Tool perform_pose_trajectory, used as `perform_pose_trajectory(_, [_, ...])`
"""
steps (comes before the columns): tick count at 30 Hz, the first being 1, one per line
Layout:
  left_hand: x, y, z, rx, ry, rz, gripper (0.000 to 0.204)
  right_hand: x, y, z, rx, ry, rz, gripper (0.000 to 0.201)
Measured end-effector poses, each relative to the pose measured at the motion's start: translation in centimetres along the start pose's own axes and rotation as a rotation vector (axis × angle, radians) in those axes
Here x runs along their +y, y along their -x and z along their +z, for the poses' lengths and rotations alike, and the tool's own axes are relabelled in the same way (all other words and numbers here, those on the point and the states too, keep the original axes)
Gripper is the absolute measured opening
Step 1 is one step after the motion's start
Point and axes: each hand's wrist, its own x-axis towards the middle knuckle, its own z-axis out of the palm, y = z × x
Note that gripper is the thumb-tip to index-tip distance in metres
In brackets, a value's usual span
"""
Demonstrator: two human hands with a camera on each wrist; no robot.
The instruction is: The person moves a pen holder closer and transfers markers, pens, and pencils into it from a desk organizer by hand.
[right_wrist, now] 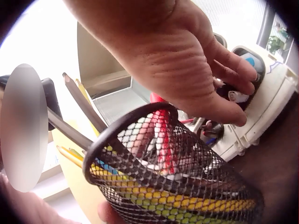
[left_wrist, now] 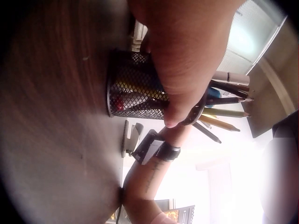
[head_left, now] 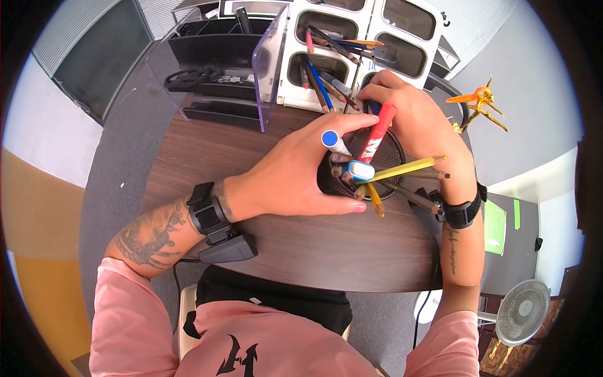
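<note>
The person's left hand curls round the black mesh pen cup, thumb on one side and fingers on the other. The cup sits over the wooden table, close in front of the white bin organizer; whether its base touches the wood is hard to tell. A red marker, a white marker with a blue end and yellow pencils stick out of the cup, fanned over its rim. The right hand reaches past the cup to one of the organizer's openings, its fingers partly bent and its thumb set apart from them. A dark object with a pale end lies at the fingers, but whether they pinch it cannot be told. Pencils stand in the neighbouring compartment. The step in hand looks like the right hand working at the opening while the left steadies the cup. The next move seems to call for a sure pinch or a clean release there, then a retreat that clears the markers and pencils above the rim, with the left hand's hold kept firm enough to stop the cup tipping.
</note>
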Motion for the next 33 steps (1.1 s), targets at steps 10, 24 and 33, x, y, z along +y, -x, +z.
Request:
perform_pose_trajectory(10, [-0.1, 0.0, 0.0, -0.010, 0.020, 0.017, 0.060, 0.2, -0.5, 0.0, 0.065, 0.015, -0.034, 0.026])
perform_pose_trajectory(24, [0.2, -0.3, -0.1, 0.002, 0.036, 0.009, 0.069, -0.1, -0.7, -1.1, 0.148, 0.065, -0.042, 0.031])
perform_pose_trajectory(33, [0.0, -0.3, 0.0, 0.002, 0.048, 0.047, 0.068, -0.4, -0.6, -1.7, 0.236, -0.020, -0.092, 0.024])
